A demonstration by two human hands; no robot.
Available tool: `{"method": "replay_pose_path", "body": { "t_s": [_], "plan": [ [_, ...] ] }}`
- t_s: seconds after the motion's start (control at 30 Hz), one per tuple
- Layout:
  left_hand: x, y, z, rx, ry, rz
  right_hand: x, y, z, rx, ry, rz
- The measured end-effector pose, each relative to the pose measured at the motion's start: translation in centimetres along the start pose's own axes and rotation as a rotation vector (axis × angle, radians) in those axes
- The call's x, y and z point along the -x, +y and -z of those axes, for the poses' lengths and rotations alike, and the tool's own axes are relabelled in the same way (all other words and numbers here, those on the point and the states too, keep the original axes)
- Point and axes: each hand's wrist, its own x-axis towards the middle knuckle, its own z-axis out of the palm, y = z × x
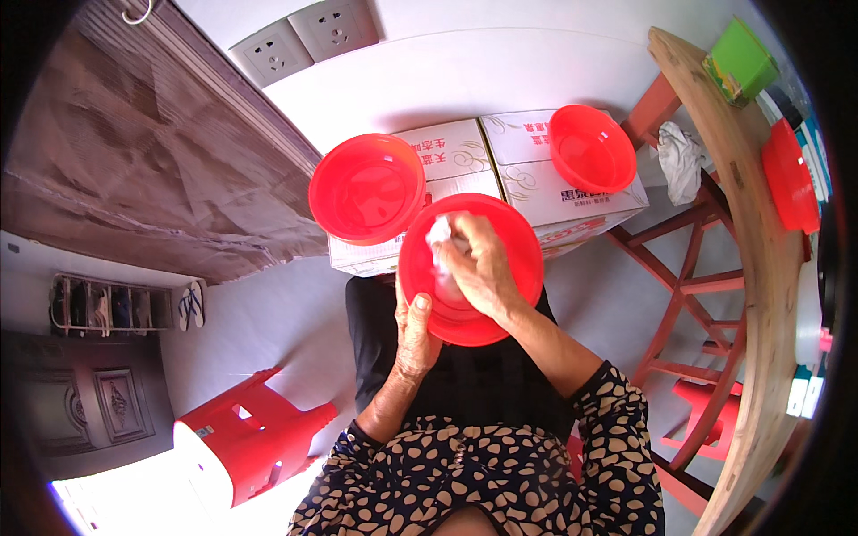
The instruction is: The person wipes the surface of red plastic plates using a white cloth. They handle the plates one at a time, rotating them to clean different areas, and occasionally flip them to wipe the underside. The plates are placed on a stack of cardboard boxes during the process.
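Observation:
A round red plastic basin (524,255) is held above my lap, in front of the cardboard boxes. My left hand (416,339) grips its lower left rim, with the thumb over the edge and the other fingers mostly hidden underneath. Inside the basin, my right hand (485,272) is closed on a crumpled white cloth (440,234) pressed to the inner surface. Part of the cloth is hidden by my fingers and slightly blurred. Behind, a second red basin (368,185) stands on the boxes at the left, and a smaller red basin (593,148) at the right.
Two white cardboard boxes (532,183) stand against the wall below grey sockets (304,40). A wooden table (760,295) at right bears a green container (742,62) and another red basin (791,179). A whitish cloth (679,163) hangs beside it. A red stool (259,433) lies tipped at lower left.

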Motion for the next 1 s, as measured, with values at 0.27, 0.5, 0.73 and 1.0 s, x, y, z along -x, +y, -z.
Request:
{"method": "replay_pose_path", "body": {
  "t_s": [0.27,0.5,0.73,1.0],
  "plan": [
    [-0.1,0.1,1.8,-0.016,0.026,0.028,1.2,-1.8,-1.7,-0.25,-0.316,-0.12],
    [0.1,0.1,1.8,-0.044,0.052,0.021,0.7,-2.2,-2.2,-0.396,-0.308,-0.117],
    [-0.2,-0.7,2.3,-0.024,0.0,0.043,-1.6,-2.5,-3.8,-0.527,0.094,-0.014],
    [-0.1,0.5,2.7,-0.056,-0.051,0.011,0.3,-1.7,-1.8,0.093,-0.456,0.312]
  ]
}}
